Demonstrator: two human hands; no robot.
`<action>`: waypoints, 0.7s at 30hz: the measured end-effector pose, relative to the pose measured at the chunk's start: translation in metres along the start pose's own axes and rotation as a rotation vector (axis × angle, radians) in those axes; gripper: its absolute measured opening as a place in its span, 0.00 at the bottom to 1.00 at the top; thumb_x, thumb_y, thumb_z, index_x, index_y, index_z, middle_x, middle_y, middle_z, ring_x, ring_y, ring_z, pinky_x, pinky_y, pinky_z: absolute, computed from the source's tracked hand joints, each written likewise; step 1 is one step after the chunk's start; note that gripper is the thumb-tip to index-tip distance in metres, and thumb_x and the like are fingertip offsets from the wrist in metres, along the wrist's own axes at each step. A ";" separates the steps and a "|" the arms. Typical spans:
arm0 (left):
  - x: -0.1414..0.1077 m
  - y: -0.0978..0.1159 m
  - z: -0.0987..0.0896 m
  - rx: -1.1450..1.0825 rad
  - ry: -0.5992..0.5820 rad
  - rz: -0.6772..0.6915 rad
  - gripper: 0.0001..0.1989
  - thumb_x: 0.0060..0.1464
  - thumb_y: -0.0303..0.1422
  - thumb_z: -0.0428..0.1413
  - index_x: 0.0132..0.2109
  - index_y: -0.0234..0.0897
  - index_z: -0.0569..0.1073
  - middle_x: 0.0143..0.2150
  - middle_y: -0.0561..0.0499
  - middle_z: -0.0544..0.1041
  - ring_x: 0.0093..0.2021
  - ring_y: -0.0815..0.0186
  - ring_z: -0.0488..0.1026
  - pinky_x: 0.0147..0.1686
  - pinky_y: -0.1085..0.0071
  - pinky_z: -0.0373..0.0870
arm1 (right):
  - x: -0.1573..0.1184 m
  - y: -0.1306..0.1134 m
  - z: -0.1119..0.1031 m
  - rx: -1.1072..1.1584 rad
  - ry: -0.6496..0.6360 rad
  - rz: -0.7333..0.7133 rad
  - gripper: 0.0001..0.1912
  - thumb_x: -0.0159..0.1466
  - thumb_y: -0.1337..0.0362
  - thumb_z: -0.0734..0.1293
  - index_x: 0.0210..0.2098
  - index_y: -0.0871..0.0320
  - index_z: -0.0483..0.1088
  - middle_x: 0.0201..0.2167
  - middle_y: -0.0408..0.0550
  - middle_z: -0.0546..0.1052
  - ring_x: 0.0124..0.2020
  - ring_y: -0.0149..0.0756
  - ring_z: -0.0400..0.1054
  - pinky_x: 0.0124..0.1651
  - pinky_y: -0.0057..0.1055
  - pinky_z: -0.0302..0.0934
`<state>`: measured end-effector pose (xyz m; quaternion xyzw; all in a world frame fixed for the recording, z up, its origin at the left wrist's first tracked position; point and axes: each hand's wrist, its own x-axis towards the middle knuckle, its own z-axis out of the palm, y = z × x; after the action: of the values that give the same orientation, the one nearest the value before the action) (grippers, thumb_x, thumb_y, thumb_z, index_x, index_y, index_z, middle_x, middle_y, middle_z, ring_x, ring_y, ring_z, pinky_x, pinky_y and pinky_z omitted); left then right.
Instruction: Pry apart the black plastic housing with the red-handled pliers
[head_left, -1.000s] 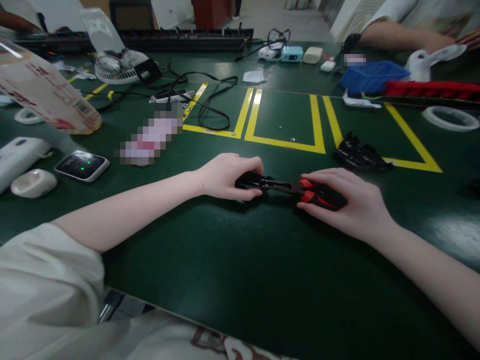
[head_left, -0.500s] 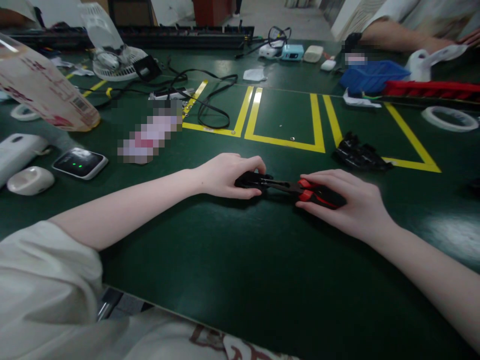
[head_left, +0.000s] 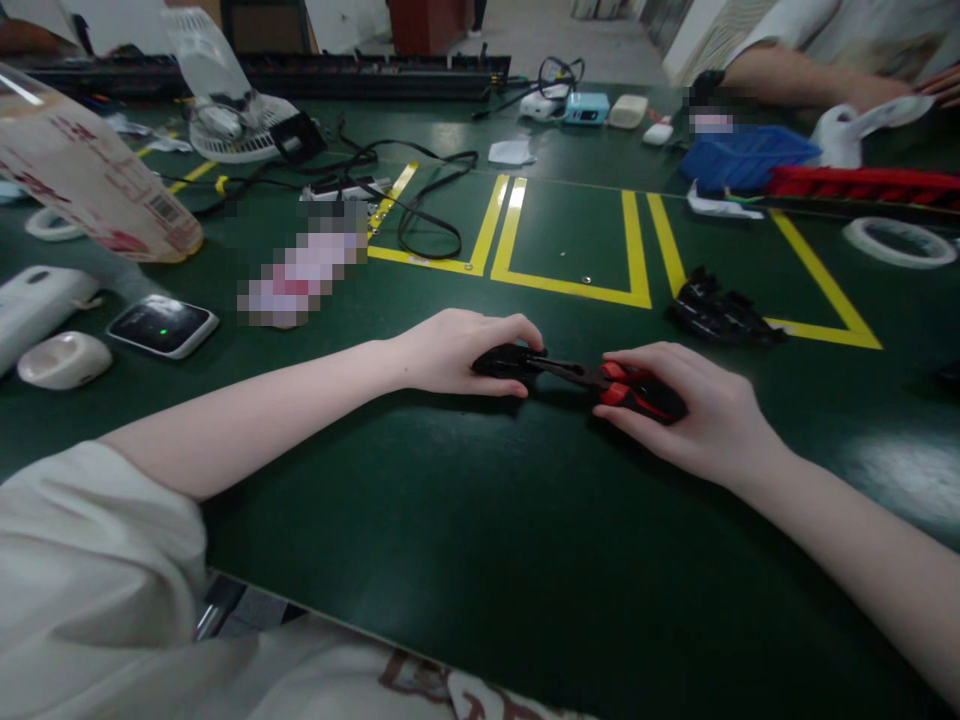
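Green tabletop [head_left: 480,560]: it spreads under both your forearms, and the work is over its middle, between your two hands.
Black part [head_left: 506,361]: it sits in your left hand [head_left: 450,352], its right end showing between thumb and forefinger; whether it touches the table, you cannot tell from this angle.
Left grip: your fingers are clamped on that part, thumb on the near side, forefinger on the far side.
Red-and-black pliers [head_left: 604,380]: you hold them in your right hand [head_left: 705,410], pointing left, their tip meeting the black part; whether the jaws bite on it cannot be told.
Right grip: your fingers are closed around the handles.
Black moulded pieces [head_left: 724,308]: they lie beyond your right hand, across a corner of yellow tape [head_left: 570,290].
Your left: a bottle [head_left: 105,180], and nearer you a flat device [head_left: 163,325] showing a green light.
Far right: a blue bin [head_left: 742,160], with another person's arm [head_left: 810,78] behind it.
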<state>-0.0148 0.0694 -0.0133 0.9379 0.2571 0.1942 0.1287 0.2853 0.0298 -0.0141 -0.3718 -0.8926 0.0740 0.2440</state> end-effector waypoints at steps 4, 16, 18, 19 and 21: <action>0.000 0.000 0.000 0.019 -0.007 0.041 0.20 0.59 0.45 0.58 0.53 0.40 0.69 0.42 0.50 0.79 0.35 0.66 0.76 0.32 0.74 0.63 | 0.000 -0.001 0.000 0.005 -0.021 -0.005 0.23 0.61 0.53 0.70 0.53 0.56 0.69 0.43 0.54 0.77 0.42 0.47 0.73 0.41 0.44 0.71; -0.001 0.003 -0.001 0.032 -0.034 0.208 0.18 0.63 0.45 0.54 0.52 0.38 0.70 0.41 0.48 0.79 0.34 0.65 0.75 0.35 0.72 0.65 | 0.000 0.002 0.000 -0.022 -0.032 -0.127 0.25 0.61 0.53 0.70 0.55 0.57 0.68 0.45 0.54 0.77 0.45 0.47 0.73 0.44 0.43 0.71; -0.001 0.003 -0.001 0.025 -0.037 0.210 0.18 0.63 0.45 0.54 0.52 0.37 0.70 0.41 0.47 0.79 0.34 0.65 0.75 0.35 0.72 0.65 | 0.000 0.002 -0.001 -0.014 -0.044 -0.123 0.25 0.61 0.53 0.70 0.55 0.56 0.68 0.45 0.54 0.77 0.45 0.47 0.74 0.44 0.44 0.71; -0.001 0.003 -0.001 0.022 -0.033 0.208 0.18 0.63 0.45 0.53 0.52 0.37 0.70 0.41 0.47 0.79 0.34 0.65 0.75 0.35 0.72 0.65 | 0.000 0.002 -0.001 -0.009 -0.047 -0.117 0.24 0.62 0.53 0.70 0.55 0.55 0.68 0.45 0.53 0.77 0.45 0.47 0.74 0.44 0.44 0.71; -0.001 0.003 -0.001 0.020 -0.010 0.209 0.18 0.63 0.45 0.54 0.52 0.37 0.71 0.41 0.47 0.79 0.34 0.66 0.75 0.35 0.72 0.66 | 0.000 0.001 -0.001 -0.002 -0.046 -0.102 0.24 0.62 0.53 0.70 0.55 0.54 0.67 0.46 0.53 0.77 0.45 0.47 0.74 0.44 0.44 0.71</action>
<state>-0.0145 0.0666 -0.0121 0.9618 0.1592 0.1992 0.0998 0.2870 0.0303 -0.0136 -0.3243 -0.9159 0.0691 0.2263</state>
